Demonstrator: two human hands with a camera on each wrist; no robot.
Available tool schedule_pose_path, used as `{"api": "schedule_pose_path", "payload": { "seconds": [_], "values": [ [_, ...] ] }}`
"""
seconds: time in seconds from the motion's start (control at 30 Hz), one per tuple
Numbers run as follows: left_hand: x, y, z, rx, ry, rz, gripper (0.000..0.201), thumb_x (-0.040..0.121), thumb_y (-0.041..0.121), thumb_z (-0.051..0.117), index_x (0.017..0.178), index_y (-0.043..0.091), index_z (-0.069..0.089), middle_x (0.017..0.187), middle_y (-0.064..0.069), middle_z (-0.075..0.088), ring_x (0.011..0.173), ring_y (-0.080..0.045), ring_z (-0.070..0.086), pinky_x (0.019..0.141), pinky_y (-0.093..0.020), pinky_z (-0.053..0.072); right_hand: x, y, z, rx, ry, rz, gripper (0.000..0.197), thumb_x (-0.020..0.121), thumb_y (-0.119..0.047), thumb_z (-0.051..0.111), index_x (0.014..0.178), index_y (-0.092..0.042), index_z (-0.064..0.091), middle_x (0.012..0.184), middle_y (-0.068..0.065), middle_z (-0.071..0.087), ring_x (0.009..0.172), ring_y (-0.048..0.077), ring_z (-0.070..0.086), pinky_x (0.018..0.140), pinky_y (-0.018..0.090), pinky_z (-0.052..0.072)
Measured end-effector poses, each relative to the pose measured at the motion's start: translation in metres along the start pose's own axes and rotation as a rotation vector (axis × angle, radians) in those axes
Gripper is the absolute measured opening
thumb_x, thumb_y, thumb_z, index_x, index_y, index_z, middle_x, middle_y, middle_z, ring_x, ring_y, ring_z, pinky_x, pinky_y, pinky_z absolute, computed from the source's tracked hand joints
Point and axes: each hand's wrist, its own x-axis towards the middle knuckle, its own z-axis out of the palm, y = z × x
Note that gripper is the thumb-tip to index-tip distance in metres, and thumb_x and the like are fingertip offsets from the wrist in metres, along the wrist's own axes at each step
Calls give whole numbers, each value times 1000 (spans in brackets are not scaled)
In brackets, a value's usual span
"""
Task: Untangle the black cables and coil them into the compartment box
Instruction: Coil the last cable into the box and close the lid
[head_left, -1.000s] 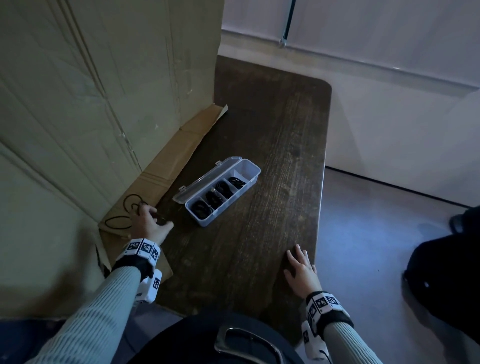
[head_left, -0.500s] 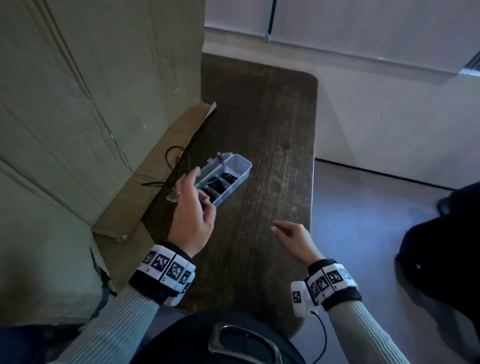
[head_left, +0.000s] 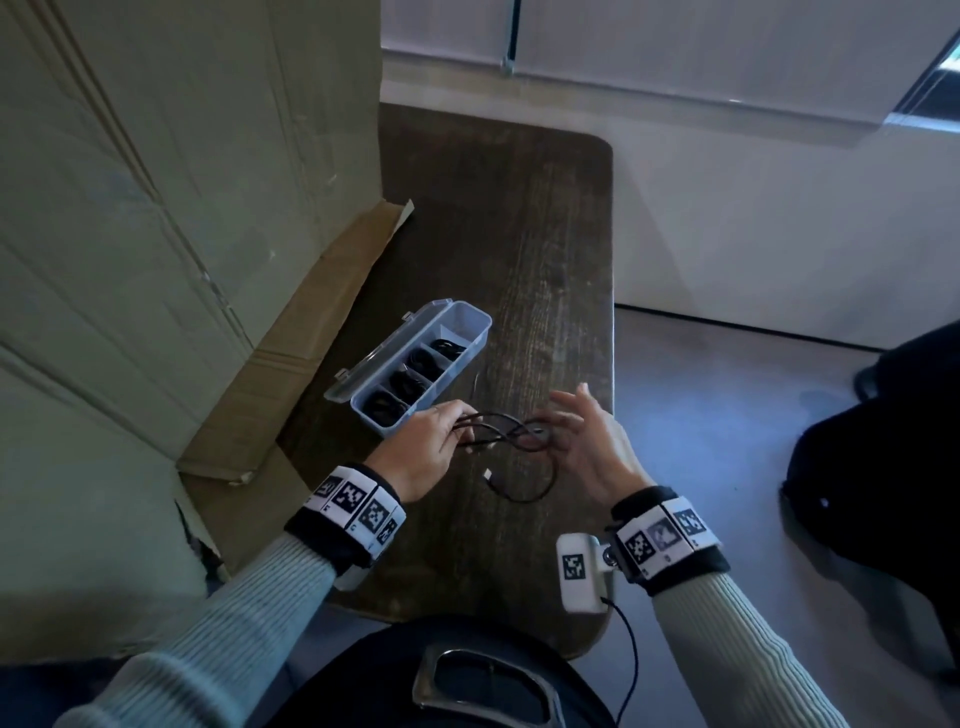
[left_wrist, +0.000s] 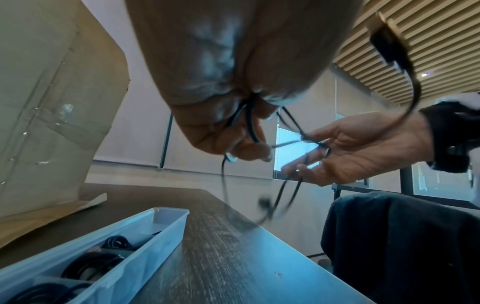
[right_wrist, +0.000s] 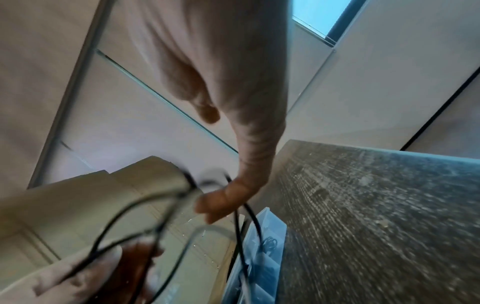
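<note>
A clear compartment box (head_left: 470, 347) lies open on the dark table (head_left: 519, 234), its lid folded to the left. Several compartments hold coiled black cables (head_left: 402, 385); the far one looks empty. My left hand (head_left: 457, 431) grips a loose black cable (head_left: 511, 430) just in front of the box, fingers curled round its strands (left_wrist: 250, 131). My right hand (head_left: 566, 421) is open with spread fingers, and the cable's loops lie across them (left_wrist: 311, 144). A loop hangs down to a connector (head_left: 488, 474) above the table. In the right wrist view one finger (right_wrist: 233, 195) touches the cable (right_wrist: 253, 218).
A large cardboard sheet (head_left: 182, 208) stands along the table's left side, with a flap (head_left: 311, 332) lying on the table by the box. A dark jacket (head_left: 883, 467) sits to the right, past the table's edge. Bare table surface (head_left: 493, 208) stretches beyond the box.
My left hand has come off the cardboard flap and carried the cable over in front of the box. My right hand has lifted from the table edge and met the cable's loops.
</note>
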Motion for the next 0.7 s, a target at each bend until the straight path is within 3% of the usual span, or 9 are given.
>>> {"api": "schedule_pose_path", "payload": {
  "seconds": [0.13, 0.2, 0.27, 0.33, 0.4, 0.47, 0.53, 0.63, 0.7],
  "values": [
    [5, -6, 4, 107, -44, -82, 10, 96, 21, 50, 96, 17, 59, 91, 6, 57, 86, -11, 56, 85, -41, 49, -11, 9, -13, -280, -84, 84, 50, 91, -30, 63, 132, -10, 46, 116, 16, 61, 69, 17, 66, 58, 25, 54],
    [5, -4, 2, 108, -60, -72, 9, 92, 28, 57, 93, 19, 60, 90, 8, 56, 85, -8, 55, 84, -38, 50, -16, 15, -16, -449, -77, 41, 46, 88, -19, 67, 129, -4, 52, 104, 11, 68, 60, 3, 60, 52, 15, 48],
    [5, -3, -5, 138, -64, -34, 21, 82, 45, 65, 88, 26, 60, 89, 12, 58, 84, -6, 57, 82, -33, 51, -22, 15, -17, -544, -34, -47, 27, 92, -12, 63, 116, 0, 63, 88, 7, 70, 55, -2, 59, 49, 11, 43],
    [6, -5, -14, 203, -89, 7, 40, 69, 67, 65, 90, 33, 58, 92, 17, 60, 88, -3, 59, 85, -29, 49, -25, 9, -21, -589, 31, -148, 12, 92, -10, 62, 99, -8, 72, 79, 2, 69, 62, 2, 59, 57, 12, 45],
    [9, -10, -20, 276, -106, 37, 51, 67, 81, 54, 93, 37, 59, 93, 20, 61, 89, -3, 59, 89, -30, 46, -27, 2, -26, -648, 108, -250, 13, 90, -10, 64, 88, -19, 72, 77, -2, 70, 72, 11, 61, 70, 21, 47],
    [13, -17, -24, 321, -65, 55, 53, 76, 83, 37, 85, 37, 60, 84, 18, 64, 81, -7, 60, 90, -35, 43, -29, -6, -34, -681, 198, -337, 19, 90, -9, 64, 83, -26, 71, 75, -1, 70, 74, 20, 60, 72, 31, 49],
    [15, -24, -28, 405, 2, 82, 63, 84, 78, 18, 78, 33, 61, 80, 12, 69, 77, -14, 61, 85, -33, 36, -32, -16, -47, -732, 297, -449, 18, 91, -9, 64, 85, -26, 70, 79, 1, 71, 74, 22, 62, 74, 31, 51],
    [14, -46, -39, 541, 86, 62, 66, 88, 71, 15, 80, 26, 63, 77, 3, 72, 72, -22, 64, 77, -34, 35, -39, -37, -83, -812, 520, -626, 18, 92, -10, 61, 90, -27, 70, 86, 5, 71, 77, 20, 62, 70, 11, 47],
    [10, -62, -46, 503, 111, 5, 67, 87, 70, 19, 82, 22, 64, 72, 1, 71, 68, -24, 64, 76, -37, 36, -47, -51, -108, -749, 687, -693, 25, 91, -14, 61, 78, -36, 67, 78, -6, 69, 76, 18, 61, 74, 21, 48]
  ]
}}
